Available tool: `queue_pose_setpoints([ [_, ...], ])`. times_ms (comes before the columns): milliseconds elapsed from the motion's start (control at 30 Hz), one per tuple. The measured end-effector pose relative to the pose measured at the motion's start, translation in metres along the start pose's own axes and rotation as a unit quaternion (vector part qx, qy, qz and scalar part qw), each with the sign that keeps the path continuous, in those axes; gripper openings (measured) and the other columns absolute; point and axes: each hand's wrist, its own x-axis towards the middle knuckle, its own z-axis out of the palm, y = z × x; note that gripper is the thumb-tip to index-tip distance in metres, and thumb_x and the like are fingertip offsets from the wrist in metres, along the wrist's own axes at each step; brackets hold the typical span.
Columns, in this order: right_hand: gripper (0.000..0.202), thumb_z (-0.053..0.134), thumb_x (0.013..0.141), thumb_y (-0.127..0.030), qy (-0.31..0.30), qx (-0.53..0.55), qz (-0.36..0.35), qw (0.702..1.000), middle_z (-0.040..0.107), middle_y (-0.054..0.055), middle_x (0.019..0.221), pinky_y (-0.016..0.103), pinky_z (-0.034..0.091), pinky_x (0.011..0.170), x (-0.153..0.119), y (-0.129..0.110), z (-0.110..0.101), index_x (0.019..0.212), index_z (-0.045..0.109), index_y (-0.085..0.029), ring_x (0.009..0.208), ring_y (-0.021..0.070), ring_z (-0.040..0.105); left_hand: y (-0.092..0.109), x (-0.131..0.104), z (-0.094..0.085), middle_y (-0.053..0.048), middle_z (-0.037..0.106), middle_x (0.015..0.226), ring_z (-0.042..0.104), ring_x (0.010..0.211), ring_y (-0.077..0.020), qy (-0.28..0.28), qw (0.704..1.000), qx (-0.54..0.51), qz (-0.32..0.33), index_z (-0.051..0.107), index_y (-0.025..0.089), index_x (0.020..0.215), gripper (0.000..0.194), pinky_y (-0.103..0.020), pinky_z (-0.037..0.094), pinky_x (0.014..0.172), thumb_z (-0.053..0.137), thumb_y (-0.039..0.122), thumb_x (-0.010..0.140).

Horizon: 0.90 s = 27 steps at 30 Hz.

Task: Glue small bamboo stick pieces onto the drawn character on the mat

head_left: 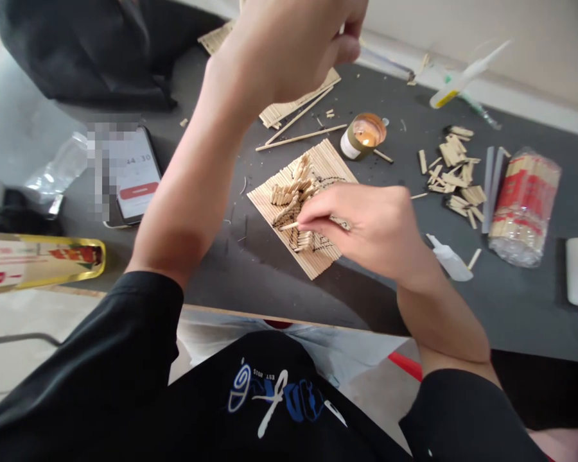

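My right hand (pixel 354 221) pinches a short wooden stick (pixel 289 226) over a square mat of thin sticks (pixel 313 268). Small sticks stand in raised clusters (pixel 289 194) on the mat, among dark drawn lines. My left hand (pixel 289 48) is raised above the back of the table; its fingers curl together at the top edge of the view, and what they hold, if anything, is hidden. A lit candle in a tin (pixel 363 136) stands just behind the mat.
Short stick pieces (pixel 455 168), a wrapped stick bundle (pixel 526 208) and a glue bottle (pixel 450 258) lie right. Another bottle (pixel 447 95) is at the back right. A phone (pixel 139 173), black bag (pixel 91 51) and yellow packet (pixel 62 260) are left.
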Motion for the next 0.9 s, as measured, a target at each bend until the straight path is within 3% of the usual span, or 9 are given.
queue_pose_setpoints([
  [233, 0.027, 0.049, 0.099, -0.003, -0.066, -0.057, -0.019, 0.996, 0.073, 0.004, 0.097, 0.035, 0.052, 0.086, -0.003, 0.014, 0.029, 0.096, 0.071, -0.018, 0.094, 0.0199, 0.067, -0.006, -0.001, 0.004, -0.003, 0.065, 0.101, 0.063, 0.117, -0.0311, -0.001, 1.0, -0.019, 0.008, 0.067, 0.024, 0.126, 0.042, -0.044, 0.047, 0.101, 0.041, 0.041, 0.098],
  [467, 0.03, 0.045, 0.101, -0.006, -0.073, -0.087, -0.021, 0.993, 0.073, 0.006, 0.098, 0.037, 0.051, 0.085, -0.001, 0.015, 0.032, 0.096, 0.072, -0.017, 0.096, 0.0218, 0.067, -0.009, 0.0, 0.007, 0.002, 0.06, 0.092, 0.066, 0.108, -0.0242, -0.021, 0.999, -0.043, -0.005, 0.064, 0.029, 0.121, 0.038, -0.037, 0.045, 0.096, 0.038, 0.042, 0.097],
  [633, 0.029, 0.046, 0.102, -0.007, -0.073, -0.087, -0.019, 0.993, 0.074, 0.006, 0.098, 0.037, 0.051, 0.086, -0.001, 0.018, 0.037, 0.097, 0.072, -0.016, 0.096, 0.0221, 0.066, -0.011, 0.0, 0.007, 0.003, 0.059, 0.093, 0.065, 0.112, -0.0252, -0.024, 0.999, -0.048, -0.005, 0.062, 0.029, 0.124, 0.04, -0.037, 0.043, 0.098, 0.036, 0.042, 0.096],
  [900, 0.029, 0.045, 0.103, -0.008, -0.075, -0.076, -0.011, 0.994, 0.073, 0.007, 0.1, 0.039, 0.051, 0.088, -0.001, 0.018, 0.038, 0.099, 0.073, -0.018, 0.097, 0.0232, 0.066, -0.016, 0.003, 0.01, 0.005, 0.056, 0.114, 0.06, 0.121, -0.0267, -0.041, 0.998, -0.044, -0.007, 0.058, 0.032, 0.125, 0.043, -0.039, 0.042, 0.097, 0.031, 0.044, 0.094],
])
